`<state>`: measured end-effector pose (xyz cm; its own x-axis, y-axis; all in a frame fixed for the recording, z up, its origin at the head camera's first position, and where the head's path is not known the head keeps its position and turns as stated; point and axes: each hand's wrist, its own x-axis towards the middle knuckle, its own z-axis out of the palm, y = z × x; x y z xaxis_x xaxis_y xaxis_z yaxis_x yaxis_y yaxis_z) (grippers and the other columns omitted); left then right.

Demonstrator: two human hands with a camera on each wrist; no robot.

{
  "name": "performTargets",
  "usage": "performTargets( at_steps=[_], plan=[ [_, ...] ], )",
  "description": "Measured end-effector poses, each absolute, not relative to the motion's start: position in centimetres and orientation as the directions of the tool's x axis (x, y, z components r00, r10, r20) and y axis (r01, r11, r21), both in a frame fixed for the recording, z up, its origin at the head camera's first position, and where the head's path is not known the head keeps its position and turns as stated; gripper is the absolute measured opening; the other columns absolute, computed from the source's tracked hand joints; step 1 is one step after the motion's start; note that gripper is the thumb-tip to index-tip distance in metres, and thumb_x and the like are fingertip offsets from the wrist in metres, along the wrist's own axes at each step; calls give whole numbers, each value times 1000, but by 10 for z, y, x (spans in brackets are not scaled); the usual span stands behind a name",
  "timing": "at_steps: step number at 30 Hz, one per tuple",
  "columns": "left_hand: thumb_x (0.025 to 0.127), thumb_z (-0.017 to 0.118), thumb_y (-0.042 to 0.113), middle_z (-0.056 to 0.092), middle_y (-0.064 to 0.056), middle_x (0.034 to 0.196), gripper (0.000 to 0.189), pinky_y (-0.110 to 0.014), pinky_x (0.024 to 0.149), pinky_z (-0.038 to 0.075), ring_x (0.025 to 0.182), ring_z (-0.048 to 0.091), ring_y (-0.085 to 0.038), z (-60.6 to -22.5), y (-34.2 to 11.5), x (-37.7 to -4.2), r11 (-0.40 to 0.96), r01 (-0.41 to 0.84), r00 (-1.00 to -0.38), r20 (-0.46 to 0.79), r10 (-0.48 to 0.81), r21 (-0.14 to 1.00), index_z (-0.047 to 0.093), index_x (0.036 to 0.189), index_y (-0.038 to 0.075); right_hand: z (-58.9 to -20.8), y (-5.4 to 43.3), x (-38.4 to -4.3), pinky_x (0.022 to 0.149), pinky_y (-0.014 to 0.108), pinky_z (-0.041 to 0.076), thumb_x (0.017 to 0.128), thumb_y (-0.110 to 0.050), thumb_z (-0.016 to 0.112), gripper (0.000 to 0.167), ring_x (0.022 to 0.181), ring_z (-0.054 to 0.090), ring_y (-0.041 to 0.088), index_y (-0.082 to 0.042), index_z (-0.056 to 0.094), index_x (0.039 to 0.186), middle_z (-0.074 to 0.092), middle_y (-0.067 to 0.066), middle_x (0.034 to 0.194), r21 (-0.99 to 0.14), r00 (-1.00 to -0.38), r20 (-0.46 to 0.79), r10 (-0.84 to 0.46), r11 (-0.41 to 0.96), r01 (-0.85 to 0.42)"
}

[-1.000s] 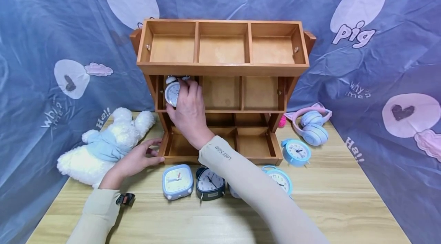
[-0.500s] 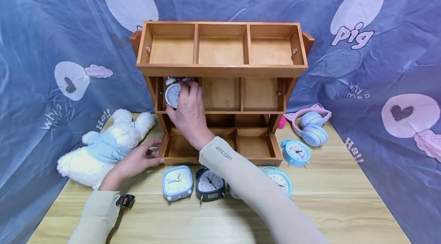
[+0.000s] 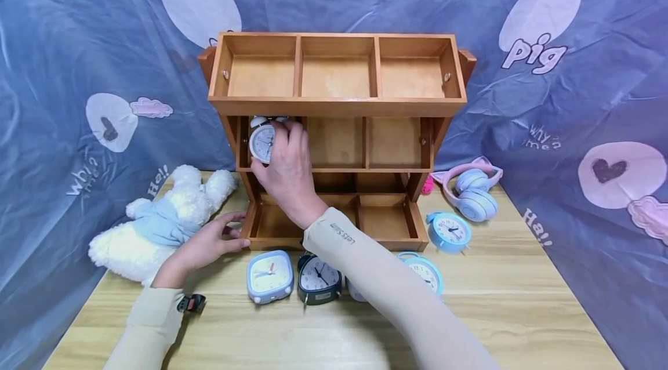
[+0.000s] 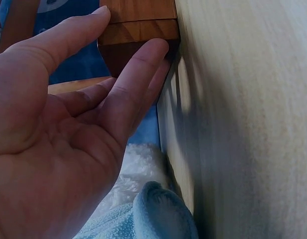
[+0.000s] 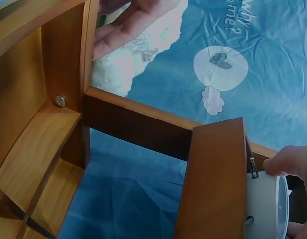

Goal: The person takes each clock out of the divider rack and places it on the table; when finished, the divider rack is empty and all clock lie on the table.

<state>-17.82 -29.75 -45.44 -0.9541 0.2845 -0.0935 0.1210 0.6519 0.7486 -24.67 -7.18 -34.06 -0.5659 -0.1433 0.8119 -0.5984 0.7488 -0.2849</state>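
My right hand (image 3: 287,170) grips a white twin-bell alarm clock (image 3: 260,144) by its side. The clock stands tilted in the left compartment of the middle tier of a wooden tiered box (image 3: 336,107). In the right wrist view, the thumb touches the rim of the clock (image 5: 262,204) beside the tray's end wall; its base is hidden. My left hand (image 3: 209,240) touches the lower left front corner of the box. The left wrist view shows its thumb and fairly straight fingers resting against that wooden corner (image 4: 139,30).
Along the box's front stand a blue square clock (image 3: 269,277), a black clock (image 3: 319,280) and a turquoise clock (image 3: 425,271), partly behind my right forearm. Another blue clock (image 3: 450,231) and cat-ear headphones (image 3: 472,190) lie right. A white plush toy (image 3: 167,219) lies left.
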Motion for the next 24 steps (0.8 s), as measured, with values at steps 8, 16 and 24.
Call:
performTargets(
  at_steps=[8,16,24],
  plan=[
    [106,81,27,70,-23,139,78,-30,81,58,115,71,-27,-452,-296,-176,651,110,-955,-103,280,751,43,166,-6,-338,-69,-243,107,40,56,84,-31,98,77,122,61,34,0,62,144,60,20,139,-299,-573,807,-145,736,-608],
    [106,81,26,70,-24,138,78,-30,80,57,114,71,-26,-450,-295,-176,654,122,-954,-92,284,747,44,165,-8,-334,-65,-236,108,40,56,83,-28,98,75,124,59,34,0,62,143,58,20,140,-316,-578,803,-146,718,-620],
    [106,81,25,71,-25,139,76,-30,81,58,114,72,-27,-453,-295,-177,661,137,-955,-78,284,738,45,164,-8,-332,-59,-229,109,41,55,82,-26,98,74,123,57,34,0,62,141,57,19,137,-332,-592,789,-162,699,-634]
  ],
)
